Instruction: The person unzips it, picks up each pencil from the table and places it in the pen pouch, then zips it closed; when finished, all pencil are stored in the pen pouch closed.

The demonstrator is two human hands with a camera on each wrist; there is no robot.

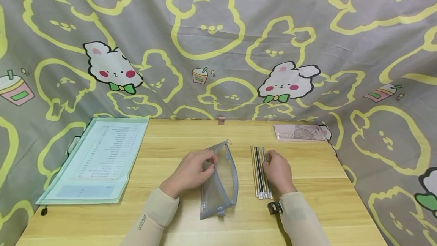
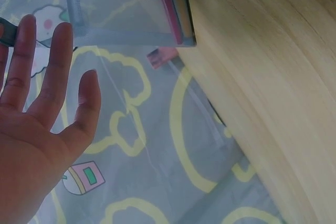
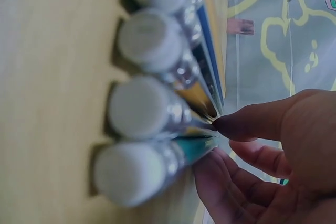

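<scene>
A grey mesh zip pouch (image 1: 209, 198) lies on the table with its zipper side parted. My left hand (image 1: 192, 170) pinches one edge of the pouch's mouth between thumb and fingers; in the left wrist view, several fingers of that hand (image 2: 31, 135) are spread beside the mesh (image 2: 123, 14). To the right, several pencils (image 1: 258, 170) lie side by side, their white eraser ends towards me. My right hand (image 1: 279, 172) is at the row's right side. In the right wrist view its thumb and fingers pinch the outermost teal pencil (image 3: 197, 149).
A pale green document folder (image 1: 106, 151) with a printed sheet lies on the left. At the back right is a flat pinkish packet (image 1: 300, 133). A small pink clip (image 1: 221, 120) sits at the table's far edge, where a patterned curtain (image 1: 211, 86) hangs.
</scene>
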